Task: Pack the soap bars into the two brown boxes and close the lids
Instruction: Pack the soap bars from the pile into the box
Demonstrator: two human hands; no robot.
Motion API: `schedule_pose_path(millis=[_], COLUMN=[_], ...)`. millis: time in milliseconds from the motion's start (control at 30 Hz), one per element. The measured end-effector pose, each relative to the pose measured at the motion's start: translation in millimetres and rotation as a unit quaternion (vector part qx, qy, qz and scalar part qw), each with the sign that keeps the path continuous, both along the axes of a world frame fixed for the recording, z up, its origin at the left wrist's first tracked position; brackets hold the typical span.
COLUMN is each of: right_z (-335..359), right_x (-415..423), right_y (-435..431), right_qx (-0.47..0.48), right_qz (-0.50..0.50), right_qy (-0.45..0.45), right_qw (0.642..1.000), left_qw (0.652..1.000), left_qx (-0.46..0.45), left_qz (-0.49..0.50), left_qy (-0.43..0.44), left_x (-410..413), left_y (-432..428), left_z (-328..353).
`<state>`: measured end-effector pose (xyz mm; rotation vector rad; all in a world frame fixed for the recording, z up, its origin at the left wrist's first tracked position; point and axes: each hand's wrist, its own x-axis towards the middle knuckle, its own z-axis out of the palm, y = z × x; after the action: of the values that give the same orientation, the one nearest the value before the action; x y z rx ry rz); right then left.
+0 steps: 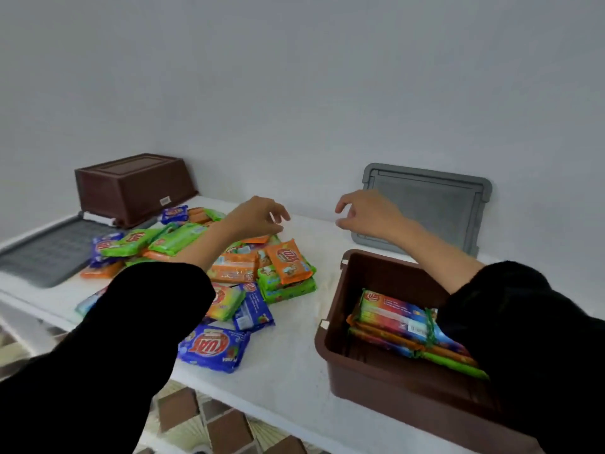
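A heap of wrapped soap bars (235, 276) in orange, green and blue lies on the white table (294, 371). An open brown box (360, 362) at the front right holds several soap packs (396, 322). A second brown box (134, 188) sits upside down at the back left. My left hand (258, 217) hovers over the far side of the heap, fingers loosely curled, holding nothing. My right hand (366, 213) hangs in the air beyond the open box, fingers loosely curled and empty.
One grey lid (425, 204) leans against the wall behind the open box. Another grey lid (49, 250) lies flat at the table's left edge, partly under the upturned box. Tiled floor (209, 417) shows below the table's front edge.
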<state>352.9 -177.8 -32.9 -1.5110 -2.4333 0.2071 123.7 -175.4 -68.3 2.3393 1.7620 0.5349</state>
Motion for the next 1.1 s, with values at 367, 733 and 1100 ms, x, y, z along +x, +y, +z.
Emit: schedule_pose_path(millis=[367,733,1100], right_z=[-79,-100,-18], right_x=[-122,-138,-75], right_y=[39,52,47], right_qx=[-0.149,-0.132,-0.173], right_qz=[0.029,0.019,-0.015], right_qy=[-0.185,-0.224,0.012], right_qw=[0.971,0.965,0.985], left_qw=[0.965,0.958,0.995], left_qx=[-0.098,-0.025,0.055], left_qz=[0.071,-0.020,-0.012], left_qy=[0.231,0.284,0.087], left_x=[-84,-96,-67], left_y=[-1,3,9], left_z=[-102,-106,-41])
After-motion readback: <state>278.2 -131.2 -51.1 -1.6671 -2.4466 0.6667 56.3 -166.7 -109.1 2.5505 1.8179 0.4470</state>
